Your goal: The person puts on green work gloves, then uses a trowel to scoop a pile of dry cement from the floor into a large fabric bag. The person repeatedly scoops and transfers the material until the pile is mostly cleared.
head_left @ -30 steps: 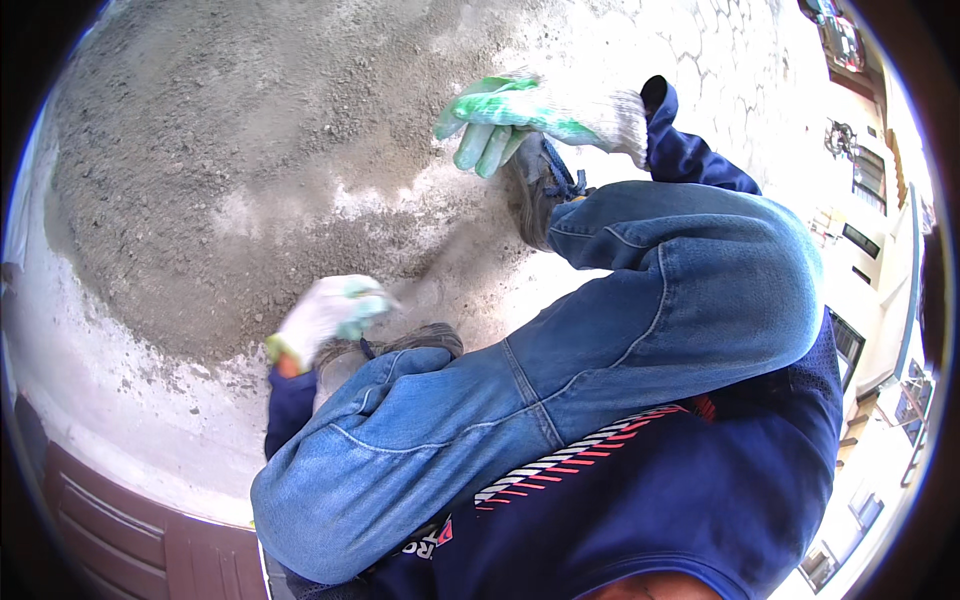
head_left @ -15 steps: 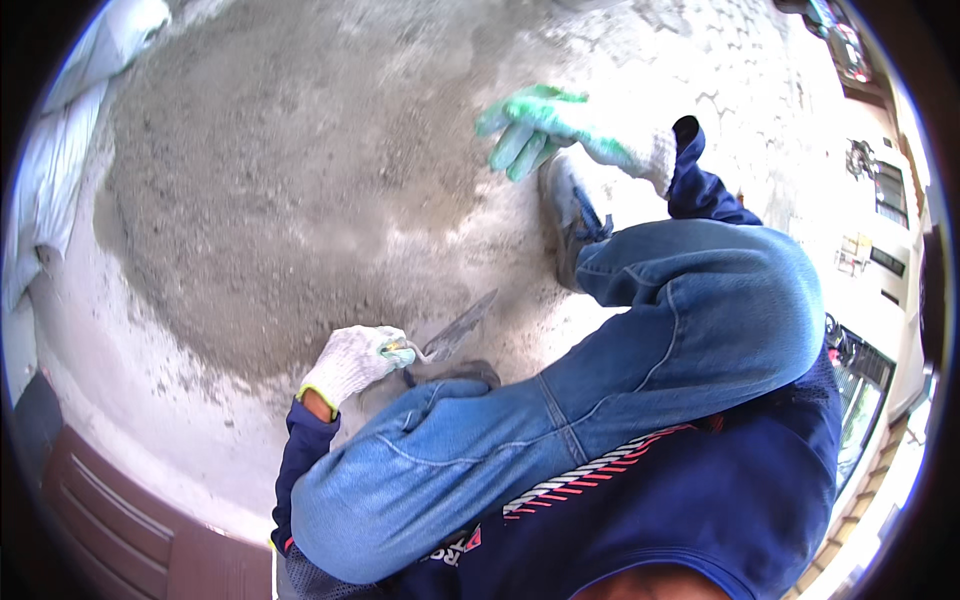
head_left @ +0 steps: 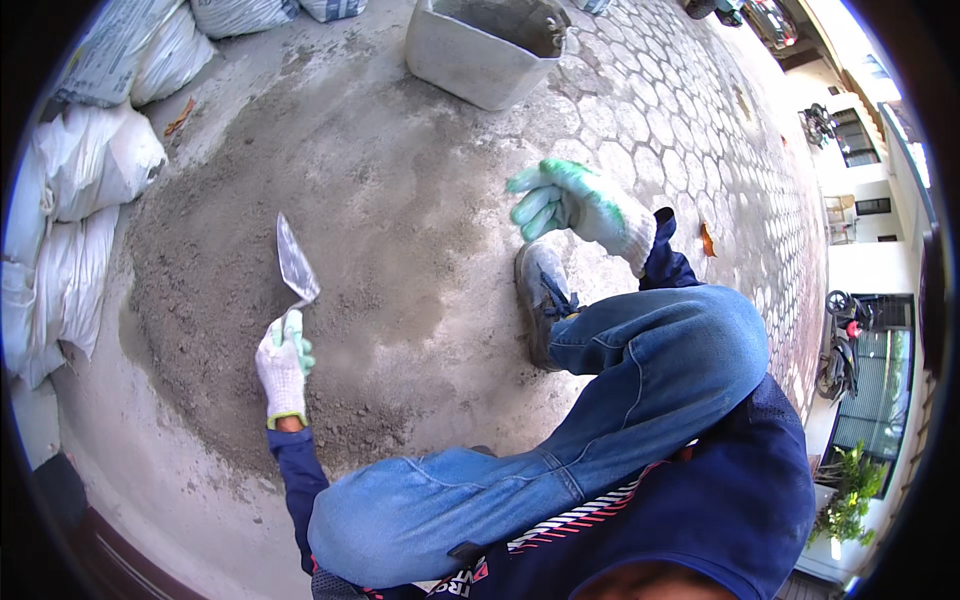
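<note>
My left hand (head_left: 284,367), in a white and green work glove, is closed around the handle of a pointed trowel (head_left: 296,262). The metal blade points away from me, over a spread of grey, crumbly mortar mix (head_left: 225,340) on the ground. Whether the blade touches the mix I cannot tell. My right hand (head_left: 578,204), gloved the same way, hangs with its fingers loosely bent and nothing in them, above my right shoe (head_left: 545,300). My knees are bent in a crouch.
Beyond the mix stands a grey, mortar-stained tub (head_left: 480,70). White filled sacks (head_left: 100,165) are stacked along the left. Hexagonal paving (head_left: 650,130) stretches to the right, with a dry leaf (head_left: 708,240) on it. A motorcycle (head_left: 840,345) is parked by a building at far right.
My left hand has swung forward and left with the trowel, from beside my left shoe to over the mix. My view has tilted up, bringing in the tub. My right hand stays empty.
</note>
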`<state>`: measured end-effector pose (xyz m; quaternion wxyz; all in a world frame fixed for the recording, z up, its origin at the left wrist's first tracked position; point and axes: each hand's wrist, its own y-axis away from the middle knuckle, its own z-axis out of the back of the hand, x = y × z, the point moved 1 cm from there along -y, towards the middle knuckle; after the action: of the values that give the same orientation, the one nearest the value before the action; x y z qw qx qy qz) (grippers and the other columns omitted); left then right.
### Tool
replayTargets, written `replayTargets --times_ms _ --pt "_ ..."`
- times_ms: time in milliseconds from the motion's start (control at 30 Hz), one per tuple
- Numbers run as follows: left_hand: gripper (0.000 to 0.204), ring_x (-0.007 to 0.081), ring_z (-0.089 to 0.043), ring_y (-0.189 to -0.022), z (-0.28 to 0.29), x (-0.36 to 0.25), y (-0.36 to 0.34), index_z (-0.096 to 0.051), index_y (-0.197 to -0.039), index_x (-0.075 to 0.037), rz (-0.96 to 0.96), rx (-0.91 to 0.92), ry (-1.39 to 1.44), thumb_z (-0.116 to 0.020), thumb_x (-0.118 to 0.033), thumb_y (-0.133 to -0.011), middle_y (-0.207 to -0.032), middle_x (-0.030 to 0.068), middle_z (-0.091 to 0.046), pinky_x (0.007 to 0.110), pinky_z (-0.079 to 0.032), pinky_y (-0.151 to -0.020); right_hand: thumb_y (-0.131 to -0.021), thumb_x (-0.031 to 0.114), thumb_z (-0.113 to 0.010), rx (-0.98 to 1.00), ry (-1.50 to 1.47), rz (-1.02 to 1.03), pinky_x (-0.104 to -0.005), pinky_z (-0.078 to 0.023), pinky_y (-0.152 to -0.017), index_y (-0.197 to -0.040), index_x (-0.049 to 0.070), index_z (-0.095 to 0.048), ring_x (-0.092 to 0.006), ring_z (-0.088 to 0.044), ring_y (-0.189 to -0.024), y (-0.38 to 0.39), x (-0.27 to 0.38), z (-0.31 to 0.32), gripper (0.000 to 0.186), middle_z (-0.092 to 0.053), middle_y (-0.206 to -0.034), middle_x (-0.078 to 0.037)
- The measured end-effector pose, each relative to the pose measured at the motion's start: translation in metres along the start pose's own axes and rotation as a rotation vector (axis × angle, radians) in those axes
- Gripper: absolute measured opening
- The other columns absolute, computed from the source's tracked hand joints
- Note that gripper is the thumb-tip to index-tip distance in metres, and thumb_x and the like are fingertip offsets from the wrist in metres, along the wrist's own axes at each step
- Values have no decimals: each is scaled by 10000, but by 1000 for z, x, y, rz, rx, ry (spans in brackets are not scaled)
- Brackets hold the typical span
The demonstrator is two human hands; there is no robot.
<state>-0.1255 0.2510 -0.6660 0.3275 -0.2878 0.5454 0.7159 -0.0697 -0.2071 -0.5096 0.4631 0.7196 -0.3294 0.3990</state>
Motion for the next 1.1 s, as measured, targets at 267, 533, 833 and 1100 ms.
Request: replayTargets --times_ms 267,533,833,1100 --pt "471 386 -731 -931 -173 10 28 -730 -1120 -150 -652 338 -861 -546 -569 -1012 -991 145 -758 494 -584 -782 -1127 439 -397 -18 -20 46 -400 -623 -858 -1290 -21 -641 -251 -745 -883 -27 -4 -11 546 -756 -1032 -177" --pt "498 404 -719 -864 18 19 -32 -748 -987 -156 -412 -92 -915 -533 -604 -1008 -935 168 -749 527 -556 -726 -1126 423 -417 36 22 -109 -348 -617 -786 -1266 -20 -669 -259 -754 -830 -15 -14 -35 529 -764 -1006 -187" --pt "355 350 -733 -749 -15 60 42 -693 -990 -153 -767 -122 -1033 -647 -504 -964 -819 129 -734 499 -564 -663 -1103 429 -500 305 209 -152 -356 -622 -835 -1252 -15 -682 -267 -760 -867 -54 -4 -157 503 -771 -1000 -199" --pt "462 265 -680 -612 126 -10 32 -691 -952 -81 -184 -370 -534 -594 -529 -1013 -736 129 -684 438 -527 -593 -1025 583 -575 574 133 -354 -397 -634 -769 -1282 -16 -643 -278 -760 -863 -67 -52 -194 656 -760 -1017 -198"
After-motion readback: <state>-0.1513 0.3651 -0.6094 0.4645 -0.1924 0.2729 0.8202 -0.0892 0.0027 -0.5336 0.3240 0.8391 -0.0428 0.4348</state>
